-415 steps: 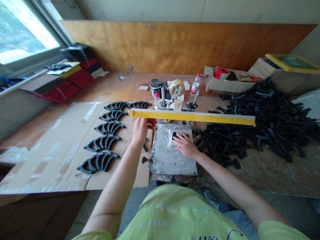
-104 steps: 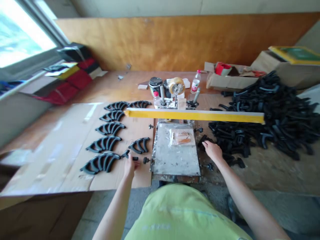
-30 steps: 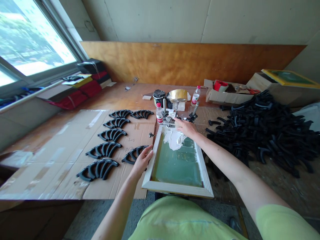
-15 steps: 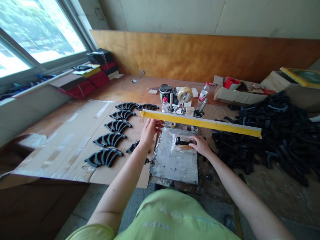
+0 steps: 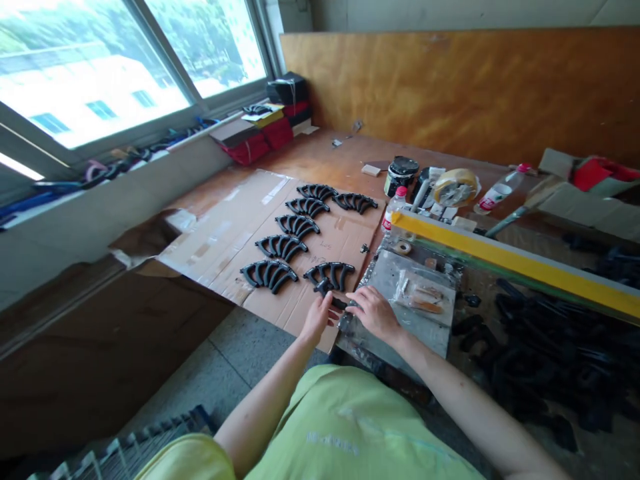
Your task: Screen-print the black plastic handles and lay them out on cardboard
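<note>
Between my hands is a curved black handle-like part, its wider end pointing left and up. My left hand has its thumb and fingers closed around the middle of it. The fingertips of my right hand pinch its right end. Just beyond it, a fanned group of similar black parts lies on the cardboard sheet. To the right is a metal plate bearing a clear plastic-covered pad with brownish pieces.
A yellow-edged bar crosses above the plate's far side. Behind it stand a tape roll, a black tub and a bottle. Several fanned groups lie leftward; a dark heap of parts spreads at right.
My right hand has brought the black part from the plastic-covered pad to the left. My left hand has come back from near the bar and grips it too. The view has turned left.
</note>
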`<state>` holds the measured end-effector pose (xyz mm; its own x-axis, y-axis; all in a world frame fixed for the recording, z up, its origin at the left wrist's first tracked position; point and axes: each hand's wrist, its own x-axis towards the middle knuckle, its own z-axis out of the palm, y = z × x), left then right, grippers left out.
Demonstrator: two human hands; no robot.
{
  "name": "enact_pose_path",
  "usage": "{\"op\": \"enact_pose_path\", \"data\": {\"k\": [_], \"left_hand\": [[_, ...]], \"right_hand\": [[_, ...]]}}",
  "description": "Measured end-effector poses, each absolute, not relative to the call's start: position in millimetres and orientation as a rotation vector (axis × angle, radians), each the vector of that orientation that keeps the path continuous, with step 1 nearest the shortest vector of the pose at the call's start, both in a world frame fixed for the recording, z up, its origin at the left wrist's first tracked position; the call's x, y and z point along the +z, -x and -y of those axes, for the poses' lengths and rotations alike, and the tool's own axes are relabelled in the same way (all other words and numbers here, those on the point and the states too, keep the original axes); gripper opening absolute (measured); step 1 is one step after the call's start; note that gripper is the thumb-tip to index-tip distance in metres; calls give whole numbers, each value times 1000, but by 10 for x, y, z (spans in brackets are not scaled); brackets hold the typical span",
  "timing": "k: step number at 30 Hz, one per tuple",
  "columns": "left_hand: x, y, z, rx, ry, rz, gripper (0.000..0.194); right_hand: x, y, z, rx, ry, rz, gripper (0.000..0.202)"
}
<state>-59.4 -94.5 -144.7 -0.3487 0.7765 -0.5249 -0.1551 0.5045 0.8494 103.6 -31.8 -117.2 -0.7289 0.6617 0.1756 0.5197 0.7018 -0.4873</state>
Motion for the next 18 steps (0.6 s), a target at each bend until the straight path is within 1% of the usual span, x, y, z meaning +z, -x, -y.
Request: {"op": "enact_pose_path", "data": {"k": [3, 6, 12, 18], "left_hand": [[-1707, 1151, 977, 967, -476, -1910, 52], [-1924, 1454, 954, 899, -467, -2002, 54], [-2160, 1497, 797, 849, -506, -1963, 51], [-2219, 1466, 705, 858, -470, -1876, 49]], "right_hand": [[-1390, -646, 43, 617, 1045, 2601, 30], [-1562, -363, -146, 592, 1208, 2662, 31], [-1632, 66, -95, 562, 1302, 2732, 43], [-1650, 367, 10, 649, 1503, 2700, 45]]}}
